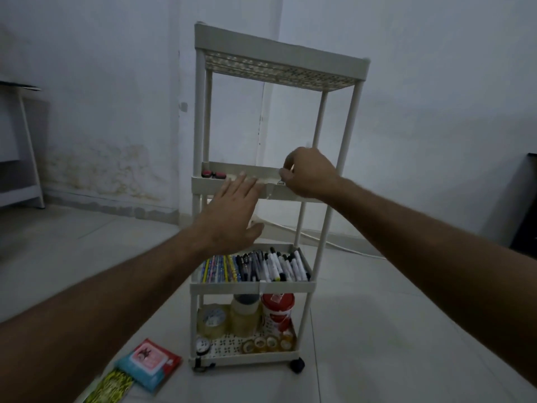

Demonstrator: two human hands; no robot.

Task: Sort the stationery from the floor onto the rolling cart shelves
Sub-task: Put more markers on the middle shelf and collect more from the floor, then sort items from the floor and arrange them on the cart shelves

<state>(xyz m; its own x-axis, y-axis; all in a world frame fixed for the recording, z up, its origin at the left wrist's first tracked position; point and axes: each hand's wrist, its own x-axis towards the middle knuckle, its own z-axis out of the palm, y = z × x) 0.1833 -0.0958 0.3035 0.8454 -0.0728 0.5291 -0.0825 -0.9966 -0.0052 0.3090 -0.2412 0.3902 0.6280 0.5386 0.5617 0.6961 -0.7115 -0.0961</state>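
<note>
The small metal piece (280, 183) I am placing sits at the front rim of the cart's second shelf (232, 183), pinched in my right hand (308, 173); it is too small and blurred for me to name, but I judge it light, stiff and a little slippery, best held by its edges between thumb and fingertip. My right hand is curled tight around it, fingers bent over the shelf rim. My left hand (232, 207) is spread flat, fingers straight, its tips resting on the same rim and holding nothing; it seems to steady the rolling cart (337, 170). At the shelf's far left lies a pink and black item (213, 174). The shelf below holds a row of pencils (218, 269) and pens and markers (279, 266), and the bottom shelf carries tape rolls (268, 344) and a red tub (277, 311). On the floor (377, 330) near the cart, a blue and red packet (148, 363) and a yellow patterned packet (112, 388) are not yet sorted; both look soft and light, easy to lift by an edge.
</note>
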